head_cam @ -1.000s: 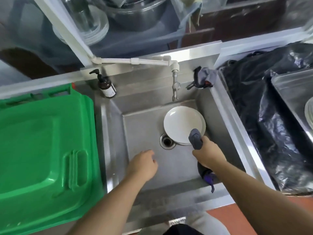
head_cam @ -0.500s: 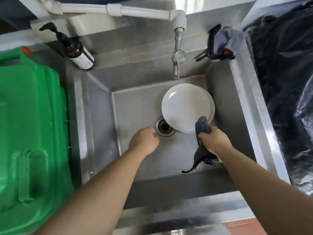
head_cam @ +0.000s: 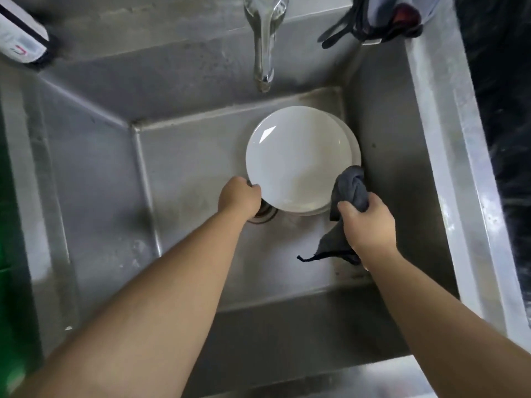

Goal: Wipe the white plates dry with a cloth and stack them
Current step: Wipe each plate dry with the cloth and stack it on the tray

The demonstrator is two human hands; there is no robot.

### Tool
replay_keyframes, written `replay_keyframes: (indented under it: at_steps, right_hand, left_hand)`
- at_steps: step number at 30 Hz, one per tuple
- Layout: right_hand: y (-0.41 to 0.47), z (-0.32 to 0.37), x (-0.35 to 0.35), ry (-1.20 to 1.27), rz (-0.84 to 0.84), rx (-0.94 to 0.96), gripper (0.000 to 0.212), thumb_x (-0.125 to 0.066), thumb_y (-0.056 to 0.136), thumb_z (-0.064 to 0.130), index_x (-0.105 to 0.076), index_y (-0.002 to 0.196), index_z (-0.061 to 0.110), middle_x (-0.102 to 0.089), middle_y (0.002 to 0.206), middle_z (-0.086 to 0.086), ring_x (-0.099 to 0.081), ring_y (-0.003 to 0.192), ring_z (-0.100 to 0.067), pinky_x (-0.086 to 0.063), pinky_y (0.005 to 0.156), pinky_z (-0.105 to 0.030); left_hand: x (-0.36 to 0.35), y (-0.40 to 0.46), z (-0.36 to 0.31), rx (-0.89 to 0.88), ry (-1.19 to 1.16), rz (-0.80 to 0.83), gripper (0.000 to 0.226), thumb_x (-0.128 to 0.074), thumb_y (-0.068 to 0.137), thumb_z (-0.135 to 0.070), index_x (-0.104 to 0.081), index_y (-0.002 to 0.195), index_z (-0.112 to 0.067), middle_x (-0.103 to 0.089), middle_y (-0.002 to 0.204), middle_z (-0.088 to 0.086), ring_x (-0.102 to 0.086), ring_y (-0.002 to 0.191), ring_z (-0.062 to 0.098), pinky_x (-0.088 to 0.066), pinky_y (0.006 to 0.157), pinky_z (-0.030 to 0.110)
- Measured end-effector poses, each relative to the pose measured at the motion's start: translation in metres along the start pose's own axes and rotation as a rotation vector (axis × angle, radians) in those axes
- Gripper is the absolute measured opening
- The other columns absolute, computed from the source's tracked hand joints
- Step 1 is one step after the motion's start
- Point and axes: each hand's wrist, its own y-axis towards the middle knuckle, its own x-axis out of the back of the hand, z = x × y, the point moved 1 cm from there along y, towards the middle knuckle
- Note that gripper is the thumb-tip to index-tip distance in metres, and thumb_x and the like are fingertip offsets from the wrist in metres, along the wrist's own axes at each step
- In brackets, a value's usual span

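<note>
From the head view, you looked straight down into a steel sink (head_cam: 186,156). The stack of white plates (head_cam: 298,159) sat on its floor, right of centre, just below the tap (head_cam: 264,47) at 12 o'clock. Your left hand (head_cam: 238,198) curled at the 8 o'clock edge of the top plate, fingertips on its rim, covering part of the drain (head_cam: 265,216). Your right hand (head_cam: 370,225) gripped a bunched grey cloth (head_cam: 349,191) touching the stack at 4 o'clock, one corner trailing down. A soap bottle (head_cam: 20,38) lay at 10 o'clock, and a dark bundle of cloth (head_cam: 382,18) hung at 1 o'clock.
</note>
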Motion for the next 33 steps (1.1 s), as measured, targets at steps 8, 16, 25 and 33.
replay_keyframes:
  at_steps: [8, 16, 25, 33]
  right_hand:
    - [0.0, -0.016, -0.004, 0.141, -0.075, -0.055, 0.004, -0.063, 0.084, 0.033, -0.061, 0.085, 0.029, -0.067, 0.081, 0.006, -0.064, 0.073, -0.015, -0.044, 0.059, -0.031]
    - [-0.006, -0.018, 0.008, 0.153, -0.089, -0.078, 0.004, -0.063, 0.085, 0.033, -0.062, 0.087, 0.03, -0.069, 0.085, 0.004, -0.067, 0.079, -0.02, -0.059, 0.073, -0.041]
    - [-0.02, -0.017, 0.014, 0.154, -0.109, -0.067, 0.005, -0.065, 0.087, 0.031, -0.061, 0.088, 0.028, -0.068, 0.084, 0.004, -0.065, 0.075, -0.015, -0.044, 0.057, -0.029]
    - [-0.041, -0.014, 0.019, 0.16, -0.119, -0.08, 0.007, -0.064, 0.084, 0.033, -0.062, 0.086, 0.027, -0.068, 0.081, 0.004, -0.066, 0.073, -0.016, -0.045, 0.056, -0.029]
  left_hand:
    - [-0.026, 0.026, -0.001, 0.167, -0.408, 0.017, 0.03, -0.07, 0.086, -0.021, -0.07, 0.112, -0.006, -0.074, 0.111, 0.012, -0.074, 0.098, 0.034, -0.065, 0.088, 0.047]
    - [-0.027, 0.022, 0.011, 0.217, -0.599, 0.049, 0.02, -0.063, 0.093, 0.0, -0.067, 0.11, -0.009, -0.072, 0.118, 0.011, -0.073, 0.105, 0.031, -0.066, 0.085, 0.042]
    - [-0.025, -0.016, 0.025, 0.212, -0.833, 0.058, 0.022, -0.057, 0.097, 0.005, -0.058, 0.101, -0.016, -0.07, 0.119, 0.013, -0.071, 0.1, 0.027, -0.065, 0.075, 0.038]
    - [-0.009, -0.053, 0.032, 0.205, -0.959, 0.304, 0.041, -0.05, 0.094, 0.012, -0.064, 0.111, -0.022, -0.076, 0.113, 0.005, -0.069, 0.091, 0.023, -0.061, 0.069, 0.031]
